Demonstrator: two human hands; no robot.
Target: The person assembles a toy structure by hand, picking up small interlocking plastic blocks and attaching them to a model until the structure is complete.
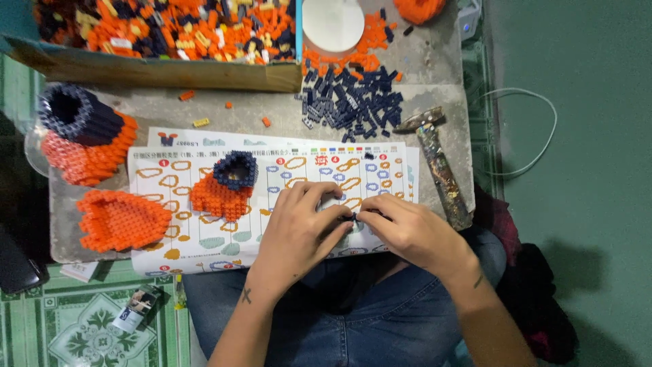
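Two hands meet in the head view, low on the board. Your left hand [299, 228] and your right hand [407, 231] both pinch shut on one tiny dark blue brick piece [354, 217], held between the fingertips. It sits just above the bottom edge of the instruction sheet [285, 153], right over your lap.

To do this bit well, I think you should keep the piece flat and press straight, so the little studs line up. Hold it close to the sheet, so a dropped brick lands on paper and not on your jeans.

Just beside your left hand sits a small orange and blue brick part [227, 187] on the sheet. A flat orange brick part [121, 219] lies at the left edge of the grey board [435, 68]. Above it stands a bigger orange model with a dark blue ring top [85, 132].

The pile of loose dark blue bricks [356, 102] is up past the sheet, near your right hand's side. Behind it is a cardboard box of mixed bricks [170, 37] and a white round lid [333, 22].

Mind the hammer [438, 163]. It lies just beside your right hand, at the board's right edge. You have little room there. The front edge of the board is close under your wrists, so small bits could roll off. The best open room is the middle of the sheet, between your hands and the blue pile.
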